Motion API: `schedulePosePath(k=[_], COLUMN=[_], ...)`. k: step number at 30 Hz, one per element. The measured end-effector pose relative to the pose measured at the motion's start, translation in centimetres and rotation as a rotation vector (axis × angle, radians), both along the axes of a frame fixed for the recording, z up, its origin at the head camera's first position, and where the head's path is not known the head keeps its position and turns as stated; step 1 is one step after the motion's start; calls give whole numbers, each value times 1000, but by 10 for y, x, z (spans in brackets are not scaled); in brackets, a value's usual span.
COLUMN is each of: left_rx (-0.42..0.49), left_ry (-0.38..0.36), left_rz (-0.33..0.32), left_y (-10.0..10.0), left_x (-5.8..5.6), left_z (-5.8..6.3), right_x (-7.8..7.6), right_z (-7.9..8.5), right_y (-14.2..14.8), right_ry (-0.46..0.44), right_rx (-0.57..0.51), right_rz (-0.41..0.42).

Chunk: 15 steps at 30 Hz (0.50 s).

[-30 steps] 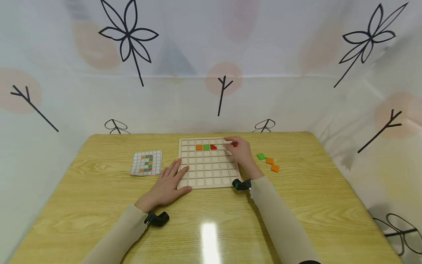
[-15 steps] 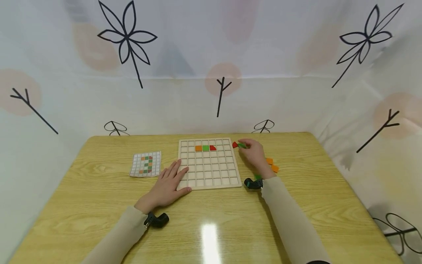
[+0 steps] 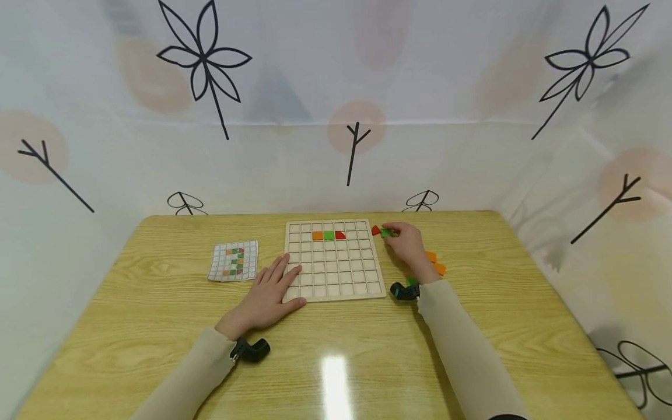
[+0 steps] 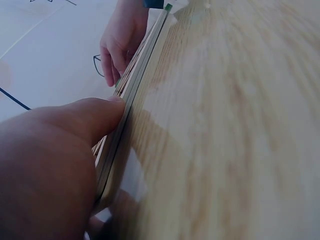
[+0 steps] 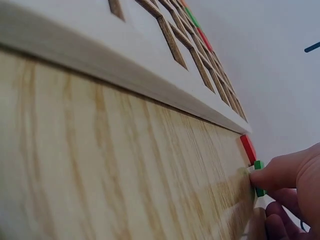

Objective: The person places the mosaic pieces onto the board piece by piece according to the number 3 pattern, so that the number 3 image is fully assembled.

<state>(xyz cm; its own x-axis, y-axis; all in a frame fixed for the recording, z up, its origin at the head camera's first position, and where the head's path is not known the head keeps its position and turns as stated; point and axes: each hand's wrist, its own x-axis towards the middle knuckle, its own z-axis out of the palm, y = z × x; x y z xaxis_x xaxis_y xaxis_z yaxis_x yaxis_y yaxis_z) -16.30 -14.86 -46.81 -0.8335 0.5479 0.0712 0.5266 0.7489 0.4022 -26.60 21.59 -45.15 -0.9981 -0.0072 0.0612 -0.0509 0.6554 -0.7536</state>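
My right hand (image 3: 406,242) pinches a green tile (image 3: 386,233) near the worktop's (image 3: 283,373) far edge; my left hand (image 3: 265,296) rests spread on the board's (image 3: 333,265) left edge. Three tiles (image 3: 329,235) are slotted; the loose red tile (image 3: 375,230) and orange tiles (image 3: 440,269) suggest much remains.

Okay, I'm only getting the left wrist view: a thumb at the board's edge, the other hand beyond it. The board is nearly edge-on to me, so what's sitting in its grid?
Observer: In the head view, an orange square, a green square and a red rounded piece sit side by side in one row near the far edge of the board.
Operator: And is anything lying close to the fingertips of the right hand?
Observer: Yes, a loose red piece lies just off the board's right edge, next to the loose green tile which that hand pinches.
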Motion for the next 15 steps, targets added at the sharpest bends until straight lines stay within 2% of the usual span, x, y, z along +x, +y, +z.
schedulePosePath(k=[15], left_rx=[-6], left_ry=[4], left_rz=[3], left_y=[1], left_x=[1], left_z=[2], right_x=[1], right_z=[-2], right_y=[3], right_ry=[8], right_rx=[22], right_rz=[-7])
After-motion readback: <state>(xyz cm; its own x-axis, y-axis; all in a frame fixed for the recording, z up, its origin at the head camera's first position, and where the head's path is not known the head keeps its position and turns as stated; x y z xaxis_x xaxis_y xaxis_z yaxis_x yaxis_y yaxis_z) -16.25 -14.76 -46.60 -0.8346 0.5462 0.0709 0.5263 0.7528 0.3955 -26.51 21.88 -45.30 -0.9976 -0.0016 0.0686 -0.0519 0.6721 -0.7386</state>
